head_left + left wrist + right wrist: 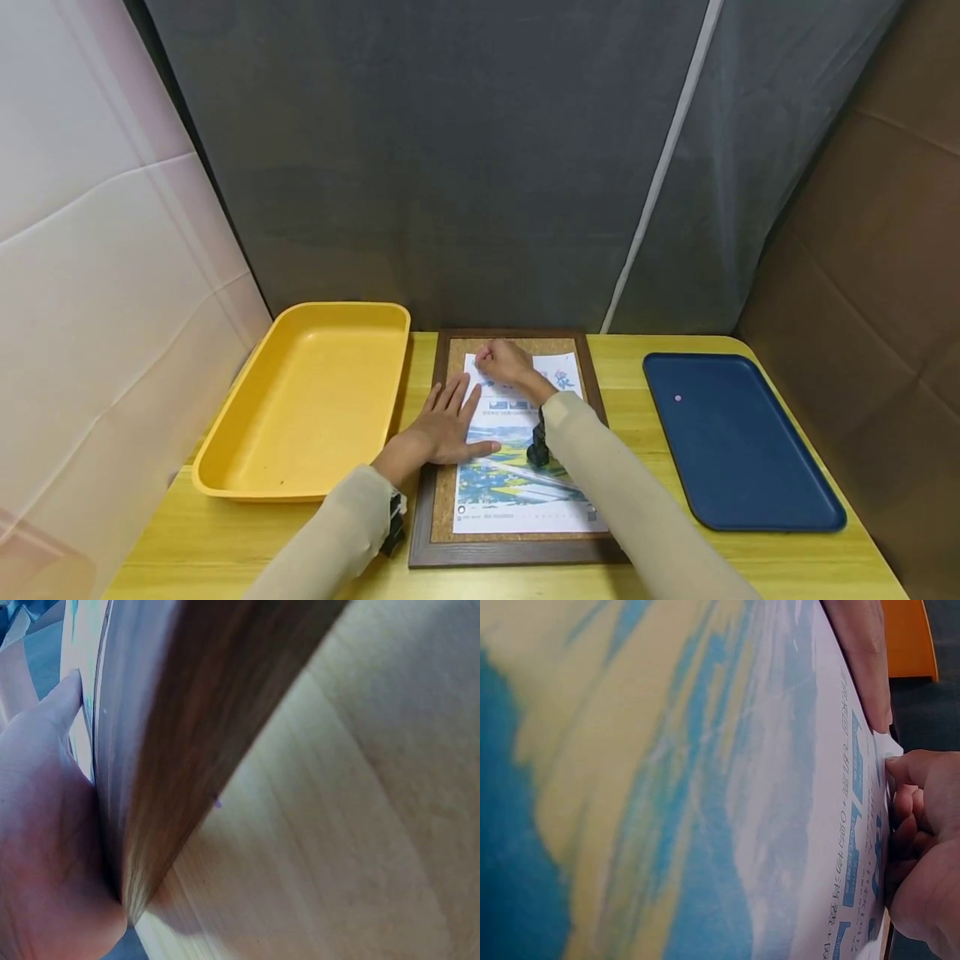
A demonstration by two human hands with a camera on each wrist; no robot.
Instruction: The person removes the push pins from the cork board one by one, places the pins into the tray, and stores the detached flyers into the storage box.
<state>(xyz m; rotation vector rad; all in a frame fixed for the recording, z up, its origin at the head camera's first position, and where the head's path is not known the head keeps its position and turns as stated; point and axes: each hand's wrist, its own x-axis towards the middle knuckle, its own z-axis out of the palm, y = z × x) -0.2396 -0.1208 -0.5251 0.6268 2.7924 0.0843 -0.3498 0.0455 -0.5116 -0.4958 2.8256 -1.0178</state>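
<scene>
A printed poster sheet [525, 492] with blue and yellow art lies on a brown-framed cork board [491, 552]. Spread flat, my left hand [442, 429] rests on the sheet's left side and the frame; the left wrist view shows its thumb [64, 701] over the frame edge. My right hand [506, 362] is at the sheet's upper left corner with its fingers curled. Its thumb [915, 766] meets the sheet's edge in the right wrist view; I cannot tell whether it pinches anything there. A small round pale pin head [461, 510] marks the lower left corner.
A deep yellow tray [300, 493] stands left of the board. To the right is a shallow navy tray [742, 450] with a small pink pin [678, 398] in it. The wooden table [630, 367] meets a dark cloth wall [450, 167] behind, with fabric walls on both sides.
</scene>
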